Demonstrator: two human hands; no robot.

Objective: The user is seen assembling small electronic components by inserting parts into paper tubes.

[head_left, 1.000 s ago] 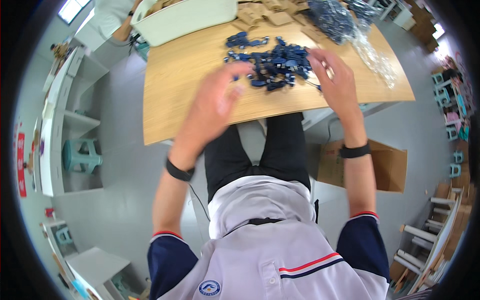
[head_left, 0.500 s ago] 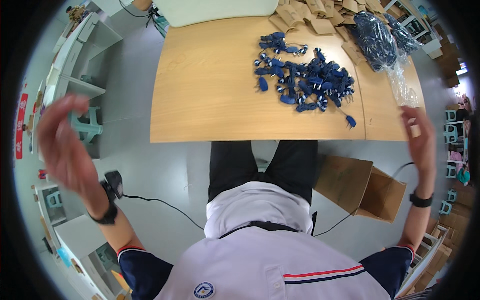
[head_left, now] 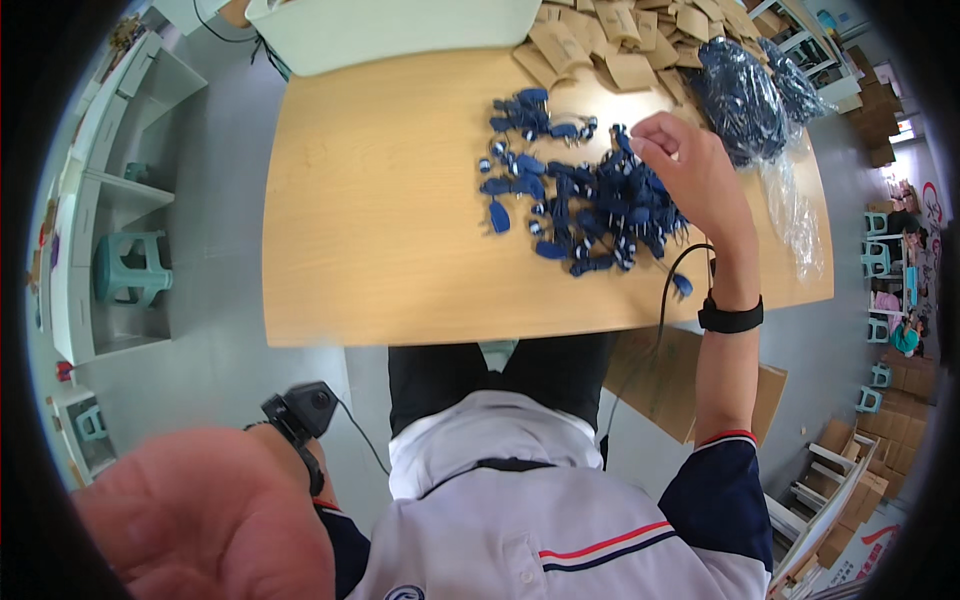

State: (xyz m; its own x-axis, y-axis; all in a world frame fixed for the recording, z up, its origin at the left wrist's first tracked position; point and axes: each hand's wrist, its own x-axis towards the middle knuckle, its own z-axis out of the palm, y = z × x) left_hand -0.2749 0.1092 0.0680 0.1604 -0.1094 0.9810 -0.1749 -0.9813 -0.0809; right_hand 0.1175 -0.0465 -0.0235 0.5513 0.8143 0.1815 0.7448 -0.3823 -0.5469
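Observation:
My right hand (head_left: 690, 165) is over the far right side of a pile of dark blue bundled cords (head_left: 600, 205) with oval blue ends and small white-banded parts. Its thumb and fingers are drawn together beside the pile's upper edge; whatever is between them is hidden. Close to the camera at the lower left, my left hand (head_left: 210, 515) shows as a large blurred palm, away from the table. Its fingers cannot be made out. One oval blue end (head_left: 682, 285) lies at the pile's near right edge, and another (head_left: 499, 217) at its left.
Brown paper pieces (head_left: 600, 45) are heaped at the table's back, beside a large white bin (head_left: 390, 35). Plastic bags of dark blue items (head_left: 740, 100) lie at the back right of the wooden table (head_left: 370, 220). A cardboard box (head_left: 655, 380) sits on the floor under the front edge.
My right hand has swung inward from beyond the table's right edge to the cord pile. My left hand has come down and nearer the camera. The whole view has shifted slightly.

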